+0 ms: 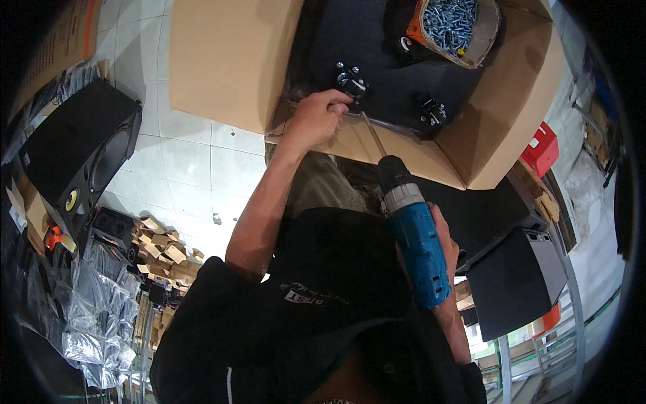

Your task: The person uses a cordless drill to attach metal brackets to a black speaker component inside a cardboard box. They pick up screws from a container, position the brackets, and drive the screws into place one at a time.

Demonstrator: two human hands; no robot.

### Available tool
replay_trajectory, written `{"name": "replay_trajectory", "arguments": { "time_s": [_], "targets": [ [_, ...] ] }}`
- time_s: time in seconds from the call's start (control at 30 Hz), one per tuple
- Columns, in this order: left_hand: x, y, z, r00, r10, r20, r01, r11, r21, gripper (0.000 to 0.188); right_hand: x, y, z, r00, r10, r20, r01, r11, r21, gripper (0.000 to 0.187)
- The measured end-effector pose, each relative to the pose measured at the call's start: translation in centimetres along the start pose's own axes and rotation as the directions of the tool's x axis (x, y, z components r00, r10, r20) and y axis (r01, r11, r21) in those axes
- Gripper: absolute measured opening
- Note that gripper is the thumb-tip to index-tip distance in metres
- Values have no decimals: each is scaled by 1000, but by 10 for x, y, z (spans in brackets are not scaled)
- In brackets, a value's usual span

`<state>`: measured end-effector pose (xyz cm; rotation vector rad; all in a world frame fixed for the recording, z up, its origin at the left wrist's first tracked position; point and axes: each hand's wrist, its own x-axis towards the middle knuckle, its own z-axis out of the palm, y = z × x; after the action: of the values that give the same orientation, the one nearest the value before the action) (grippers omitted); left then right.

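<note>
In my right hand (441, 236) is a teal cordless drill (418, 246), its long bit (373, 135) pointing up and away from me toward the black panel (326, 34). My left hand (319, 120) is closed, with thumb and fingertips together at the panel's near edge. Whatever these fingers hold is too small or hidden to make out. Just beyond them is a caster (351, 81) with shiny screw heads around it. A second caster (431, 110) lies to its right. The drill bit's tip is near my left fingertips.
An open cardboard box (515, 111) surrounds the panel, its wide flap (225, 60) spread left. A cut-open container of screws (449, 23) rests on the panel's far right. Black speakers (81, 151) stand left; a dark cabinet (515, 283) stands right, near a red box (540, 149).
</note>
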<state>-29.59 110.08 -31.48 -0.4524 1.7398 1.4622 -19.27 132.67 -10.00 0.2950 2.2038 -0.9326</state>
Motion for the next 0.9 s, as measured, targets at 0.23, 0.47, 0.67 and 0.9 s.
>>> {"name": "replay_trajectory", "arguments": {
  "time_s": [0.23, 0.47, 0.67, 0.9],
  "targets": [
    [-10, -1, -13, 992, -46, -115, 36, 996, -83, 19, 0, -1, 2, 999, -25, -42, 22, 998, -60, 77],
    [-13, 5, -25, 998, -64, -15, 49, 876, -479, 25, 0, 18, 4, 996, -68, -48, 73, 991, 112, 84],
    [-13, 9, -25, 995, -103, 11, 98, 895, -435, 30, 1, 19, -2, 990, -130, -55, 138, 976, 169, 85],
    [-17, 17, -24, 969, -176, 175, 246, 781, -575, 40, 0, 19, 0, 992, -116, -52, 120, 990, 79, 87]
  ]
}}
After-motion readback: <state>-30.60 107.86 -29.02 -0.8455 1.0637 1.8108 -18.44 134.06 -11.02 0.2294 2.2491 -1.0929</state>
